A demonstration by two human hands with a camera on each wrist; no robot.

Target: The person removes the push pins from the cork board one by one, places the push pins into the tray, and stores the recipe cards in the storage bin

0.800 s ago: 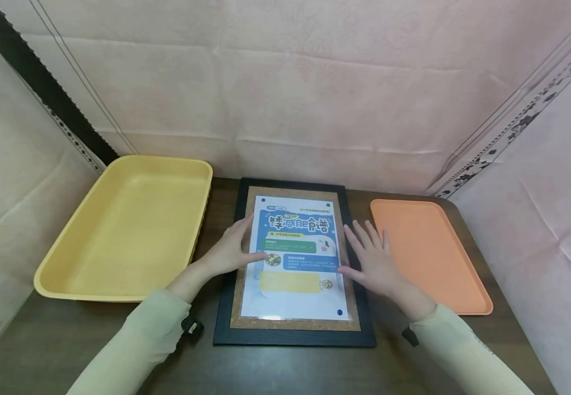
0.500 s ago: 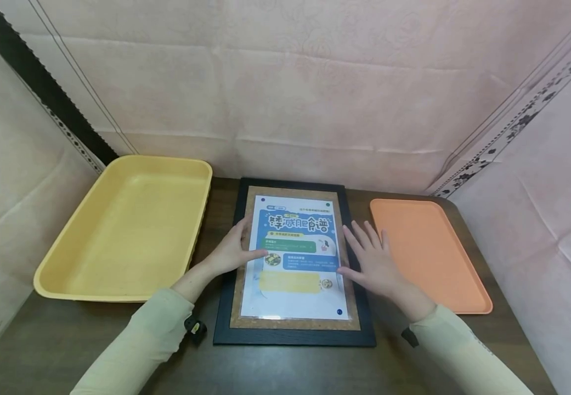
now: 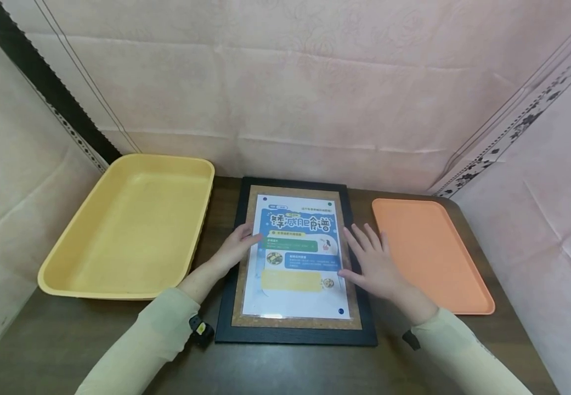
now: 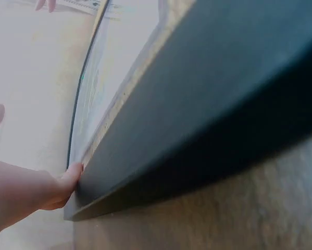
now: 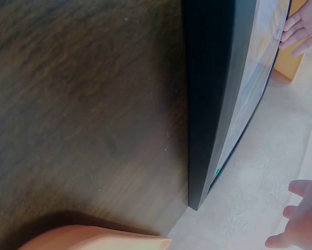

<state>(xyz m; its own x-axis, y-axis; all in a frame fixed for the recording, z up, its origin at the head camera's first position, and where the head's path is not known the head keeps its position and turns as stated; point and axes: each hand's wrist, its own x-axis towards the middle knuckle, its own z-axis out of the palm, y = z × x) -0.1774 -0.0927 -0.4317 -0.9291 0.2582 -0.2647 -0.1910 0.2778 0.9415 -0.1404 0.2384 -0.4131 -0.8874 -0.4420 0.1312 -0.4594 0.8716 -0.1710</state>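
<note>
A black picture frame (image 3: 295, 336) with a cork-coloured border lies on the table. Behind its clear cover, a blue and white printed sheet (image 3: 292, 303) is held by dark pins at its corners. My left hand (image 3: 231, 251) is over the left side, its thumb tip at the sheet's edge and its fingers loosely bent. In the left wrist view a fingertip (image 4: 72, 174) appears against the frame's edge; I cannot tell whether it touches. My right hand (image 3: 376, 269), fingers spread, hovers or rests at the right edge; contact is unclear. Neither hand grips anything.
A deep yellow tray (image 3: 127, 230) stands to the left of the frame. To the right lies a shallow orange tray (image 3: 428, 249). Pale cloth walls (image 3: 315, 109) close in the dark wooden table (image 3: 285, 370) at the back and sides.
My left hand has shifted slightly up along the frame's left side, and its thumb and fingers have drawn closer together. The right hand has stayed nearly still. The head view shifted slightly.
</note>
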